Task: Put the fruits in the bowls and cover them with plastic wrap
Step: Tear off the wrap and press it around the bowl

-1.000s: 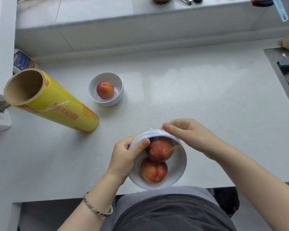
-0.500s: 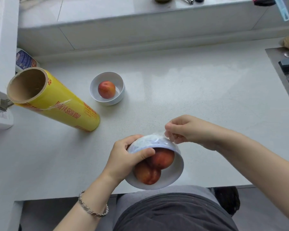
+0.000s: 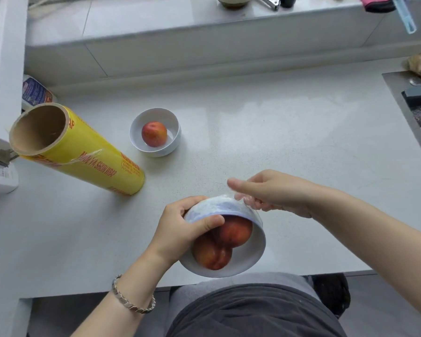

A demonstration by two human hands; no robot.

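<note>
Head view: pale speckled countertop [image 3: 277, 132] below a tiled ledge [image 3: 156, 23].

Yellow cylindrical plastic-wrap roll [image 3: 83, 154] carries red lettering around a brown cardboard core. Round white ceramic bowls [image 3: 249, 256] [image 3: 155, 131] hold red-orange fruits [image 3: 213, 255] [image 3: 237, 232] [image 3: 154, 134]. Speckled pale grey counter [image 3: 277, 132].

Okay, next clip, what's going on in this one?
A person is wrapping a white bowl of two peaches. The left hand holds it tilted toward them at the counter's edge; the right hand pulls plastic wrap over the far rim. A smaller bowl with one peach sits uncovered beside the yellow wrap roll.
</note>
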